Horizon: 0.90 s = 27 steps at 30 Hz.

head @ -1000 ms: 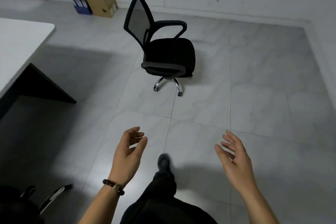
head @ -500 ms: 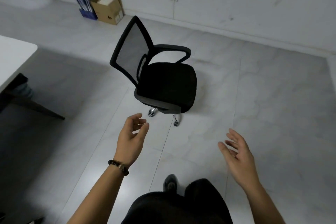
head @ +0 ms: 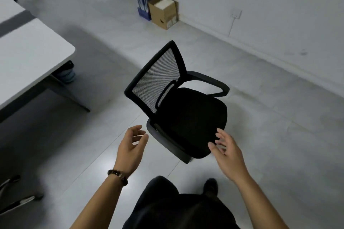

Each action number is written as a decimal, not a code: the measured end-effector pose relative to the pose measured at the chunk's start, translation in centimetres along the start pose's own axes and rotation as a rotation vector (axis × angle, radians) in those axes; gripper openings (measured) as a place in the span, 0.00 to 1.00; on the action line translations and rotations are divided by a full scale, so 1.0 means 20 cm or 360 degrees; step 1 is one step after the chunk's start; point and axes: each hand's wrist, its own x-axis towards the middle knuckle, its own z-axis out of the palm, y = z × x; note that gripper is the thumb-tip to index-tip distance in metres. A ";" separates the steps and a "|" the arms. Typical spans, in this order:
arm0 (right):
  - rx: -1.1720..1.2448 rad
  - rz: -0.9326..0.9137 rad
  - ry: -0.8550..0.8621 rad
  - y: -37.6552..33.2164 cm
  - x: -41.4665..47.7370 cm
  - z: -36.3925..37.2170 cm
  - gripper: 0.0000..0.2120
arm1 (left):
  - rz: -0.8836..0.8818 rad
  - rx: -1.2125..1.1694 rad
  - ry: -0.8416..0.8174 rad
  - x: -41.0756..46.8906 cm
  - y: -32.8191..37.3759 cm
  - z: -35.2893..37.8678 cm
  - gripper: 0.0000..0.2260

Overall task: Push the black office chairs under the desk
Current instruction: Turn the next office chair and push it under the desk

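A black office chair (head: 188, 115) with a mesh back and curved armrests stands on the tiled floor just in front of me, its back turned toward the white desk (head: 28, 57) at the left. My left hand (head: 132, 147) hovers beside the near armrest with fingers loosely curled, holding nothing. My right hand (head: 227, 150) reaches over the seat's front corner with fingers spread, empty; I cannot tell whether it touches the seat.
A cardboard box (head: 164, 14) and a blue file holder (head: 146, 3) stand against the far wall. A small fan-like object (head: 67, 75) sits under the desk. Chrome legs of another chair (head: 16, 197) show at the bottom left. Open floor lies to the right.
I have stepped closer to the chair and the view has swung left, so more of the desk shows. Both hands have come up to the chair's seat.
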 end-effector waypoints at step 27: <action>0.0192 0.0378 -0.0104 -0.78 1.92 1.32 0.49 | -0.0351 0.0113 -0.1083 1.65 -0.52 -0.28 0.09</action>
